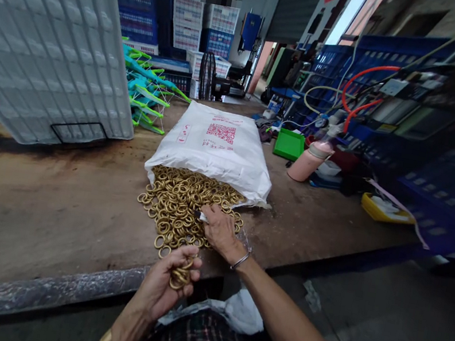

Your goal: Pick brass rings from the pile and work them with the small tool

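Note:
A white woven sack [230, 153] with red print lies on the table, and a heap of brass-coloured rings [182, 204] spills from its open mouth. My left hand [174, 278], in front of the heap near the table edge, is curled around several of these rings. At the right side of the heap is my right hand [220, 228], palm down, with its fingers bent against the rings. Something small, white and dark shows at its fingertips; I cannot tell what it is or whether the fingers grip any ring.
A tall translucent plastic crate [58, 37] stands at left, beside teal and lime-green plastic pieces [149, 90]. To the right are a green tray [289, 144], a pink bottle [309, 162], a yellow tray [386, 210] and a machine with red hoses [358, 108]. The table's front edge [38, 284] is plastic-wrapped.

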A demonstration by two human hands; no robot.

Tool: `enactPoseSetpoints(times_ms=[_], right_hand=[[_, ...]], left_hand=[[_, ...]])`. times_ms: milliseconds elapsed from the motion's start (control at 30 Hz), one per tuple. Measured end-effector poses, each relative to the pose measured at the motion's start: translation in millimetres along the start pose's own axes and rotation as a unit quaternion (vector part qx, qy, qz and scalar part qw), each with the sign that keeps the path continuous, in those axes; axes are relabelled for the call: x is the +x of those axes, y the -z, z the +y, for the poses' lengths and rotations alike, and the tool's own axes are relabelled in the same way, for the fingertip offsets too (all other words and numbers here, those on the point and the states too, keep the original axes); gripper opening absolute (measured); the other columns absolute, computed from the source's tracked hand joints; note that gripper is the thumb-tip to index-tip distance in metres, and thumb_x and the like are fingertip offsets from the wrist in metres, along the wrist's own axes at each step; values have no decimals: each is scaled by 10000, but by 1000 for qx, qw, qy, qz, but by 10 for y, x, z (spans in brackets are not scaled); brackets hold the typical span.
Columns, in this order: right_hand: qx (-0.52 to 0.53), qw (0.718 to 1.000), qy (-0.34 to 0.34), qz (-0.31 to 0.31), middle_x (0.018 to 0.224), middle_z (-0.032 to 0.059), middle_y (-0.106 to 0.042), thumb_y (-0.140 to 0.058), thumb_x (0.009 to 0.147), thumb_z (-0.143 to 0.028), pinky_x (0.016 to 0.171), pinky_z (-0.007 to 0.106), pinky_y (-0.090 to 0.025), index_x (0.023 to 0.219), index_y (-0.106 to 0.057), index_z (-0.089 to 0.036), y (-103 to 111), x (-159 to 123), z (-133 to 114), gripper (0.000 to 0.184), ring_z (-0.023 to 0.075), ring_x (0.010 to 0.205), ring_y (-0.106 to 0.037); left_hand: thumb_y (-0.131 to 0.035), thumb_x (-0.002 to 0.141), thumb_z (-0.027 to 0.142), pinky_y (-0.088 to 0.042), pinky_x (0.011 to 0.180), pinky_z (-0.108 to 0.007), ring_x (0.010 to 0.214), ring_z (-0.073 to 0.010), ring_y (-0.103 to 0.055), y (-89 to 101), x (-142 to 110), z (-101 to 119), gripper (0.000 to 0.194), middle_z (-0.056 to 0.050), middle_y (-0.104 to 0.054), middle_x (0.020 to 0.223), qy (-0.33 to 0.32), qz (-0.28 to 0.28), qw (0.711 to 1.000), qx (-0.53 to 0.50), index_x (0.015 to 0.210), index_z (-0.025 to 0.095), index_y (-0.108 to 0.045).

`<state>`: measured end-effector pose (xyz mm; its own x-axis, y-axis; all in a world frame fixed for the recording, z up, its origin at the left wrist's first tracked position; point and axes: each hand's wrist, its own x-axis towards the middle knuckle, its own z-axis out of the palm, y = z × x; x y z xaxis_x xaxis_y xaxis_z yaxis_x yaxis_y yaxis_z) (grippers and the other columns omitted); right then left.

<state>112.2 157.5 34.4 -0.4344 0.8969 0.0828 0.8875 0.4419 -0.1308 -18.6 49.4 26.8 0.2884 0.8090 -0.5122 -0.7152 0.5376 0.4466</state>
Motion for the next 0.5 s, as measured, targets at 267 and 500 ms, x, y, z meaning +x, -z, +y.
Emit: enactPoseSetpoints(times_ms=[267,500], right_hand=[[2,1000,-8,2,939,50,-552,-404,818,-155,592,243,-328,958,-529,-213,-66,58,36,196,149,724,-543],[263,960,-40,87,747,-3,-548,-412,808,-196,624,229,-342,851,-511,-188,-55,8,77,108,126,664,-482]], left_hand=[[-680,684,333,-365,384,-169,488,-88,-528,-13,62,-61,231,9,-557,601,-20,33,999,-16,670,142,-550],[-713,647,392,-275,346,-146,416,-53,-439,-87,135,-47,333,60,-474,545,-75,24,994,74,818,150,-561]])
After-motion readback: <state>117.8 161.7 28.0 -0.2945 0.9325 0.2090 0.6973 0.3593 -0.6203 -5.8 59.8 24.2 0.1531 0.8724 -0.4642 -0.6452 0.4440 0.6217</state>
